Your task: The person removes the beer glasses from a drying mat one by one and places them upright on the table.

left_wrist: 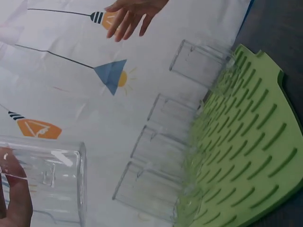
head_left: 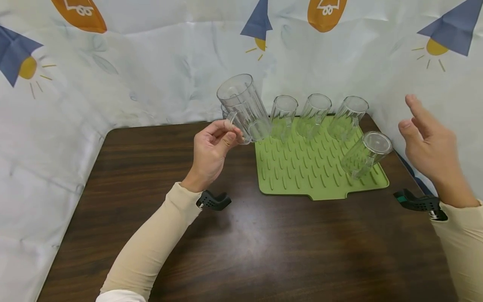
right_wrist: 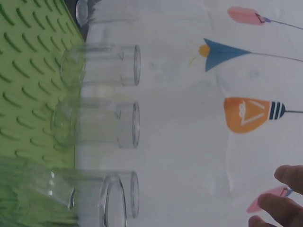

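My left hand [head_left: 212, 153] pinches the handle of a clear glass mug [head_left: 247, 109] between thumb and fingers. That mug is tilted in the air at the left back corner of a green ribbed drying mat [head_left: 302, 167]. Along the mat's back edge stand three more glass mugs: a left one [head_left: 284, 115], a middle one [head_left: 314, 115] and a right one [head_left: 347, 117]. Another mug [head_left: 366, 155] stands nearer the mat's right front. My right hand [head_left: 434, 144] is raised to the right of the mat, fingers extended, touching nothing.
The dark wood table [head_left: 256, 251] reaches back to a white curtain [head_left: 170, 75] printed with lamps. Part of another glass [right_wrist: 83, 12] shows beyond the mat in the right wrist view; the held mug mostly hides it in the head view.
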Demonstrator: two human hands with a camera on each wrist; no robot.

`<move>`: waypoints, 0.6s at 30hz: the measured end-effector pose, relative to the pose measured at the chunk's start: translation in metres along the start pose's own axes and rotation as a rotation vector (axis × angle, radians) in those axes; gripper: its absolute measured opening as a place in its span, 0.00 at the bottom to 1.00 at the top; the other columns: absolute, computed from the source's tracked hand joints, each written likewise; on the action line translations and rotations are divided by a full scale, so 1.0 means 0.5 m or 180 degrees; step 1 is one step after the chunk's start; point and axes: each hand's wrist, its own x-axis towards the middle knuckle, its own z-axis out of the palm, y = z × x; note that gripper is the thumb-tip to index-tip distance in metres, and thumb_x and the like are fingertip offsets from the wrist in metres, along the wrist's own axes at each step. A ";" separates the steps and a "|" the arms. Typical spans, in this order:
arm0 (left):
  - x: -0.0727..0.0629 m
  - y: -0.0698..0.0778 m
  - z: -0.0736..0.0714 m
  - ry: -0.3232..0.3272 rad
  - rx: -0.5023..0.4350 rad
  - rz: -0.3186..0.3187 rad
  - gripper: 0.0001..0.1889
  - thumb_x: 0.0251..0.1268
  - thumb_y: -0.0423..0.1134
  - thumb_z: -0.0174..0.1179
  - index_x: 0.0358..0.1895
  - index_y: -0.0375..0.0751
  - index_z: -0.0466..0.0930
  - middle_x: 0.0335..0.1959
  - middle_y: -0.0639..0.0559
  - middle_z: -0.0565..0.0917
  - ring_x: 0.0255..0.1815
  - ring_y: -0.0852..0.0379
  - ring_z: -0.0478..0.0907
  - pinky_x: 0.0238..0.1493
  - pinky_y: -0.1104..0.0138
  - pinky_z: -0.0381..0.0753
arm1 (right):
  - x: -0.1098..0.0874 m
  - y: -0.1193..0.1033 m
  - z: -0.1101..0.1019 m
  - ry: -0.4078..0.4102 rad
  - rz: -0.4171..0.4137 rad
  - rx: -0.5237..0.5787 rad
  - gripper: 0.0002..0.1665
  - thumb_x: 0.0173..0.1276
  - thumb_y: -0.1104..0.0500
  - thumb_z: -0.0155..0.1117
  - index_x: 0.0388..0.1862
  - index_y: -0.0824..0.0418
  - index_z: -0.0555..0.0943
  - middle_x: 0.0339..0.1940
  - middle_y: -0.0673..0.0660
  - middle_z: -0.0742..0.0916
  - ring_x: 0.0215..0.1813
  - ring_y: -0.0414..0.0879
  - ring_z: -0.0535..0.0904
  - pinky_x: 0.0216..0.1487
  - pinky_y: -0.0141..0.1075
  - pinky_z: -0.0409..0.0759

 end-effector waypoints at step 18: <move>0.014 0.030 -0.058 0.0395 0.0685 0.0077 0.07 0.67 0.25 0.65 0.37 0.43 0.85 0.35 0.56 0.90 0.36 0.62 0.88 0.43 0.70 0.89 | -0.018 0.098 -0.046 -0.0296 -0.0116 -0.0744 0.51 0.78 0.26 0.43 0.84 0.59 0.56 0.85 0.62 0.58 0.88 0.60 0.48 0.87 0.60 0.45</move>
